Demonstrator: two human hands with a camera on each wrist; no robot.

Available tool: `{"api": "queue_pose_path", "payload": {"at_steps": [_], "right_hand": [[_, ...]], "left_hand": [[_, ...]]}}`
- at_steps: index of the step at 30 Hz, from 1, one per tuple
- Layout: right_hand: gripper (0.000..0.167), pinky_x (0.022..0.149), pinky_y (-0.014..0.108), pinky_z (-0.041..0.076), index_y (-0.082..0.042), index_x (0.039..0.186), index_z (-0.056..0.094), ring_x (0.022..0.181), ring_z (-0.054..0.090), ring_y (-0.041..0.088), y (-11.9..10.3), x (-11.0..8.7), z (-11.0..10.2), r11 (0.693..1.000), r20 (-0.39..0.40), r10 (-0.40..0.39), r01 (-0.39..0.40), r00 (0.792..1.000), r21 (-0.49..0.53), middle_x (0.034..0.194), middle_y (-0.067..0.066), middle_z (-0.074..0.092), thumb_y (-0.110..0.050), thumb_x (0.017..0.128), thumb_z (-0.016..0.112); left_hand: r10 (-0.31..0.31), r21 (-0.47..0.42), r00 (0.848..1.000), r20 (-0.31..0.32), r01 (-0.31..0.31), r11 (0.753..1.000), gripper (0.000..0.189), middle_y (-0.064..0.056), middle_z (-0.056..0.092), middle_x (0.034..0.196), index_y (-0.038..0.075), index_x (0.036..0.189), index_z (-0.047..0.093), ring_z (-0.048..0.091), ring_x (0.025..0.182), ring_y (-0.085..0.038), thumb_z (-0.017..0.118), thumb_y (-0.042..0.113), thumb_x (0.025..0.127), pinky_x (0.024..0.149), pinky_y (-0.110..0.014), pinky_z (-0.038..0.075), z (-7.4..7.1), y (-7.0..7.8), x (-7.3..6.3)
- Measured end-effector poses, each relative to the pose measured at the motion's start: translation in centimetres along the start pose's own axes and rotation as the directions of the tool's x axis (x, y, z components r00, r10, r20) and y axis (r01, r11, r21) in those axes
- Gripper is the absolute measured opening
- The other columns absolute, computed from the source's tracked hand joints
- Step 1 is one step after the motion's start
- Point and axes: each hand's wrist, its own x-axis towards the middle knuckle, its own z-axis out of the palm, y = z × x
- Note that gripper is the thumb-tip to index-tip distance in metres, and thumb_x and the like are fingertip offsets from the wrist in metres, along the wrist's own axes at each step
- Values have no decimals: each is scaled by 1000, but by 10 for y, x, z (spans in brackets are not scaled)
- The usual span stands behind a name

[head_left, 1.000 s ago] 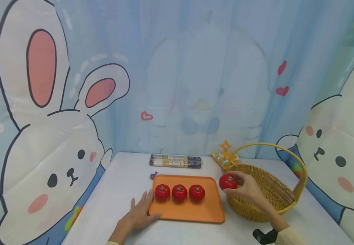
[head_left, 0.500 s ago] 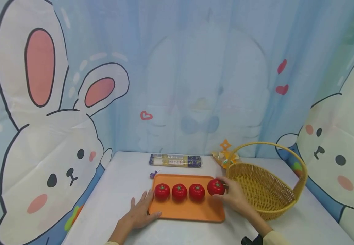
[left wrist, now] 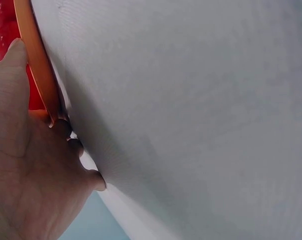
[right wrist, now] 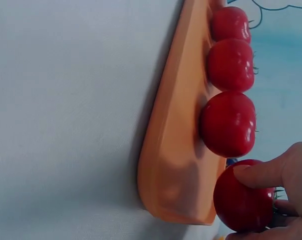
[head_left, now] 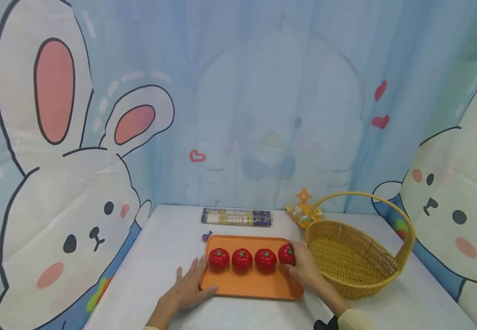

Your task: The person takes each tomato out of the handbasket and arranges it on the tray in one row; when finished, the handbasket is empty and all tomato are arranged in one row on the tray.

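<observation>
Three red tomatoes stand in a row on an orange tray [head_left: 250,288]: a left one [head_left: 218,259], a middle one [head_left: 241,260] and a right one [head_left: 265,259]. My right hand [head_left: 305,269] grips a fourth tomato [right wrist: 241,197] at the tray's right end, with the thumb over its side. Whether this tomato touches the tray I cannot tell. At the tray's left edge rests my left hand [head_left: 189,285], its fingers spread and fairly straight, the thumb along the front corner. The left wrist view shows the thumb against the orange rim.
A yellow wicker basket [head_left: 355,289] with a tall arched handle stands right of the tray. Behind lie a long clear-and-blue packet [head_left: 236,217] and an orange-yellow bag [head_left: 298,214]. A small purple item [head_left: 206,237] sits by the tray's back left corner.
My right hand has carried the tomato leftward from beside the basket to the tray's right end, close to the row. My left hand has stayed in place.
</observation>
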Motion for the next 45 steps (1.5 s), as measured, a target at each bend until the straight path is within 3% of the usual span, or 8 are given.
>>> {"api": "queue_pose_path", "payload": {"at_steps": [7, 13, 23, 28, 39, 42, 45], "right_hand": [[75, 119, 67, 39, 13, 153, 43, 140, 51, 49, 2, 6, 8, 998, 30, 10, -8, 999, -59, 146, 32, 55, 7, 90, 82], [75, 119, 65, 40, 15, 156, 38, 140, 51, 49, 7, 7, 18, 999, 65, 22, -19, 998, -48, 147, 33, 53, 7, 93, 78], [81, 123, 67, 30, 17, 162, 19, 149, 39, 55, 7, 4, 24, 998, 29, 52, -53, 998, 45, 157, 42, 38, 6, 99, 70], [81, 124, 67, 29, 16, 162, 18, 150, 37, 55, 5, 6, 30, 995, 1, 73, -73, 997, 68, 159, 42, 36, 4, 100, 70], [82, 121, 66, 36, 16, 162, 21, 146, 43, 55, -3, 3, 40, 999, -42, 53, -53, 998, -2, 153, 42, 41, 8, 97, 72], [83, 121, 67, 36, 15, 161, 23, 146, 43, 56, -3, -1, 39, 999, -62, 32, -32, 998, 0, 154, 42, 40, 8, 95, 73], [86, 121, 67, 35, 12, 162, 25, 149, 39, 57, -2, -6, 39, 1000, -76, 7, -8, 997, -21, 158, 42, 36, 9, 93, 76]], "left_hand": [[-11, 38, 1000, 9, 11, 999, 101, -20, 26, 177, 0, 169, 27, 17, 165, -43, 64, 64, 101, 123, -80, -2, -5, 6, -1], [-20, 26, 1000, 20, 19, 999, 103, -21, 25, 176, -1, 169, 28, 16, 164, -45, 63, 67, 100, 123, -80, -4, -4, 4, -1], [-28, 33, 999, 23, 27, 999, 101, -20, 26, 177, 0, 169, 28, 16, 165, -43, 64, 65, 101, 124, -80, -2, -6, 5, -1], [-28, 18, 999, 16, 28, 999, 101, -21, 26, 176, 0, 169, 28, 16, 165, -44, 65, 64, 100, 124, -80, -2, -8, 4, -2], [-38, -18, 999, 6, 38, 999, 104, -24, 26, 175, -2, 168, 28, 16, 164, -46, 67, 65, 99, 124, -79, -4, -9, -3, -6], [-50, -27, 998, 40, 51, 998, 104, -22, 24, 176, 0, 169, 27, 14, 164, -46, 68, 65, 99, 124, -79, -5, -10, -5, -4], [-102, -55, 989, 111, 109, 993, 103, -21, 23, 177, 3, 171, 26, 13, 164, -48, 70, 63, 98, 125, -78, -2, -18, -3, -5]]}}
